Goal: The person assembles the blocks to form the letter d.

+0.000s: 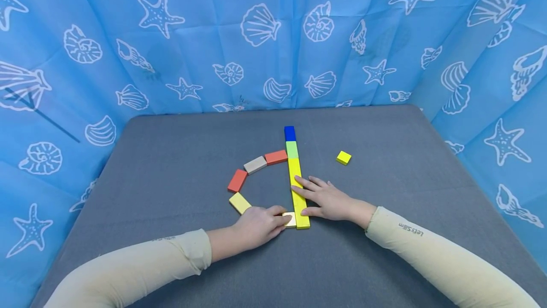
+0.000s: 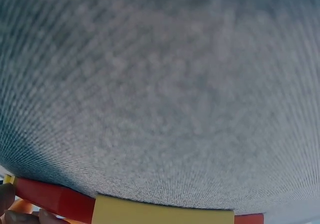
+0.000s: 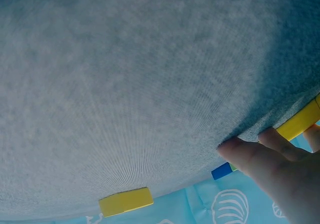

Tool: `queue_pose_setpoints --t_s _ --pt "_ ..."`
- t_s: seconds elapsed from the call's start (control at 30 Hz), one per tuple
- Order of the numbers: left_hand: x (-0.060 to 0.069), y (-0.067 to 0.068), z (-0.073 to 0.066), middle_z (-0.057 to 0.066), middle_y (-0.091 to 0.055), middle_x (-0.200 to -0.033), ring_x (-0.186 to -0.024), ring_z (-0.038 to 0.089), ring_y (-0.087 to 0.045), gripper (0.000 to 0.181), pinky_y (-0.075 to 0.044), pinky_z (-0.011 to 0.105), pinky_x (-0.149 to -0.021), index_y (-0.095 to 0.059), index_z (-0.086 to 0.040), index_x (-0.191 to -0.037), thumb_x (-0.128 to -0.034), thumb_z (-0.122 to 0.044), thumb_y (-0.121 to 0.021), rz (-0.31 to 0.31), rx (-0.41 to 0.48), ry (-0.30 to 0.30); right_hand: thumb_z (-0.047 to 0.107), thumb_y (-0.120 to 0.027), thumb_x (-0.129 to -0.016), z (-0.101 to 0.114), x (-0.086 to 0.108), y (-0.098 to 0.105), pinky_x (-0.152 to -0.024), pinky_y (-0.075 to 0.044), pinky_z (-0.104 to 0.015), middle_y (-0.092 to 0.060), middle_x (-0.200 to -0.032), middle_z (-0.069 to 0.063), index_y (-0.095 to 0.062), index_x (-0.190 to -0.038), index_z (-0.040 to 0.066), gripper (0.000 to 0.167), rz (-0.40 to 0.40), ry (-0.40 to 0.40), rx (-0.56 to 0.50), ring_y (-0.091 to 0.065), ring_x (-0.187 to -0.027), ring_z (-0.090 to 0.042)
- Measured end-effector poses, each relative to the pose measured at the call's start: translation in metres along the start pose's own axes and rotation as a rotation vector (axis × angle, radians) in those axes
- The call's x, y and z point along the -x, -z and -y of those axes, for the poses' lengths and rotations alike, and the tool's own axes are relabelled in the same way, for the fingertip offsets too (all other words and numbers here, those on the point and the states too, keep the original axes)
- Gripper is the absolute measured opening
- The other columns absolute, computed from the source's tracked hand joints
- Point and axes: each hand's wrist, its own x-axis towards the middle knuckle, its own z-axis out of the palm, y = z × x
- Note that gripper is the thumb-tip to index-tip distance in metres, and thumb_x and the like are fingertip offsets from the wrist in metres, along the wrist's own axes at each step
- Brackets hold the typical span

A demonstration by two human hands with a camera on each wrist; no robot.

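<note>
My left hand (image 1: 260, 225) pinches a pale block (image 1: 290, 219) between thumb and fingers, at the lower end of a yellow strip (image 1: 297, 187). Fingers of my right hand (image 1: 328, 199) lie spread and fairly straight on that strip. Above the strip, a light green block (image 1: 291, 149) and a dark blue block (image 1: 289, 133) continue the line. Curving left from it are a red block (image 1: 276, 157), a greyish wooden block (image 1: 255, 164), another red block (image 1: 237, 180) and a pale yellow block (image 1: 240, 202). The left wrist view shows a further red block (image 2: 55, 199), which my left hand covers in the head view.
A lone yellow block (image 1: 344, 157) lies to the right of the line, apart from the others. Grey fabric covers the table (image 1: 179, 156). A blue curtain (image 1: 273, 37) with white shells and starfish hangs behind and along both sides.
</note>
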Motion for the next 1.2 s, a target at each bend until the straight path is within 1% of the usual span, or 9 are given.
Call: queue_pose_setpoints --t_s 0.17,0.4,0.6,0.83,1.07,1.2 --pt "-0.0001 0.0004 -0.0014 -0.001 -0.066 -0.11 -0.074 0.005 -0.062 0.034 -0.05 0.017 -0.064 -0.069 -0.02 -0.125 -0.0924 -0.031 -0.068 0.013 -0.015 0.021 0.044 -0.06 -0.094 -0.0003 0.0002 -0.0003 -0.098 -0.026 -0.073 -0.021 -0.16 -0.008 -0.036 -0.152 0.015 0.068 -0.001 0.001 -0.002 -0.024 -0.14 -0.045" --pt "-0.0006 0.0003 -0.0009 -0.001 -0.066 -0.109 -0.073 0.005 -0.061 0.033 -0.05 0.017 -0.064 -0.07 -0.02 -0.123 -0.092 -0.031 -0.069 -0.004 -0.015 0.015 0.044 -0.06 -0.094 -0.0004 0.0 -0.0002 -0.098 -0.025 -0.074 -0.021 -0.16 -0.009 -0.036 -0.151 0.015 0.069 -0.003 0.002 0.001 -0.024 -0.14 -0.045" --pt "0.0009 0.0004 -0.0014 0.0 -0.065 -0.113 -0.075 0.007 -0.065 0.032 -0.052 0.019 -0.064 -0.071 -0.02 -0.121 -0.0913 -0.032 -0.07 -0.029 -0.037 0.014 0.043 -0.061 -0.094 -0.0002 -0.0002 -0.0011 -0.098 -0.026 -0.073 -0.021 -0.16 -0.008 -0.036 -0.151 0.015 0.068 -0.008 0.003 0.008 -0.024 -0.14 -0.044" --pt "0.002 0.0006 -0.0009 0.001 -0.065 -0.112 -0.072 0.007 -0.063 0.033 -0.05 0.018 -0.06 -0.071 -0.021 -0.122 -0.091 -0.033 -0.07 -0.03 -0.041 0.028 0.043 -0.061 -0.094 0.0007 0.0003 -0.0004 -0.098 -0.026 -0.073 -0.021 -0.16 -0.009 -0.036 -0.151 0.015 0.069 -0.003 -0.008 0.001 -0.024 -0.14 -0.045" --pt "0.0029 -0.0016 -0.0006 0.001 -0.065 -0.107 -0.073 0.008 -0.064 0.028 -0.051 0.02 -0.06 -0.073 -0.02 -0.117 -0.0915 -0.032 -0.069 -0.063 -0.044 0.015 0.042 -0.06 -0.095 0.0004 0.0014 -0.0007 -0.097 -0.026 -0.074 -0.024 -0.159 -0.01 -0.038 -0.15 0.013 0.066 -0.026 0.018 0.012 -0.026 -0.139 -0.045" --pt "0.0038 -0.0004 -0.0005 0.002 -0.066 -0.108 -0.074 0.009 -0.065 0.027 -0.052 0.021 -0.061 -0.073 -0.019 -0.115 -0.0915 -0.032 -0.069 -0.078 -0.033 0.014 0.042 -0.059 -0.095 0.0002 0.0012 -0.0011 -0.097 -0.026 -0.074 -0.024 -0.159 -0.01 -0.039 -0.15 0.013 0.066 -0.032 0.024 0.013 -0.026 -0.139 -0.045"
